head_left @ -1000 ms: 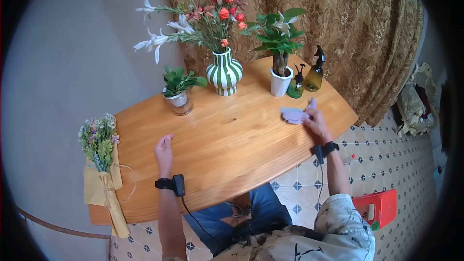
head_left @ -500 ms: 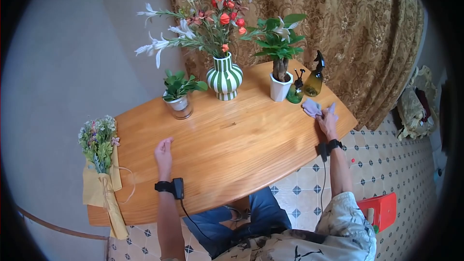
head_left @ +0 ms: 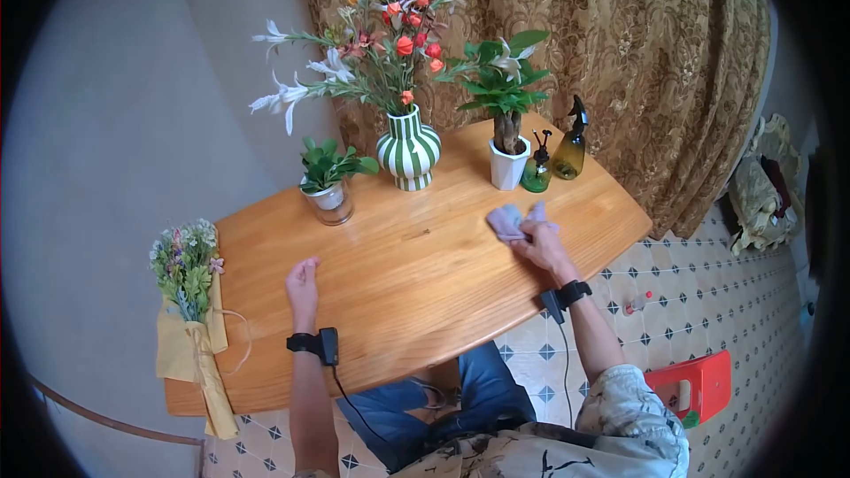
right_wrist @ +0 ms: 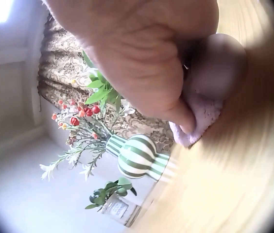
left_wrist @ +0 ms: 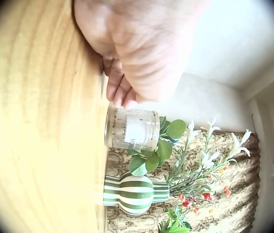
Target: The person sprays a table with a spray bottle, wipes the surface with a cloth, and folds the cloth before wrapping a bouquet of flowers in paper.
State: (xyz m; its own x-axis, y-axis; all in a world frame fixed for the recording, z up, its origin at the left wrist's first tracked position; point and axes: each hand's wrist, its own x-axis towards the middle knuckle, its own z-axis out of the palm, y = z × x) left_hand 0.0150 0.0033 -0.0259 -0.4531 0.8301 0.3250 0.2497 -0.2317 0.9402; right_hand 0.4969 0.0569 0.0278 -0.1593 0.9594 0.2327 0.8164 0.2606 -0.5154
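My right hand (head_left: 545, 251) grips a crumpled light purple cloth (head_left: 506, 224) on the wooden table (head_left: 398, 301), right of its middle. In the right wrist view, thumb and fingers are bent around the bunched cloth (right_wrist: 206, 112), which lies against the tabletop. Part of it is hidden under the hand. My left hand (head_left: 303, 288) rests on the table at the left, fingers loosely curled and holding nothing. The left wrist view shows that hand (left_wrist: 137, 53) on its side, with a small plant in a glass jar (left_wrist: 132, 128) beyond the fingertips.
Along the back stand a green-striped vase (head_left: 409, 155) of flowers, a white pot (head_left: 508, 168) with a plant, a small green bottle (head_left: 536, 177) and an amber spray bottle (head_left: 569, 155). A paper-wrapped bouquet (head_left: 190, 301) overhangs the left edge. A red stool (head_left: 704, 389) is at right.
My right hand went right with the cloth toward the table's right end, then came back left and nearer the middle. The left hand stayed where it was.
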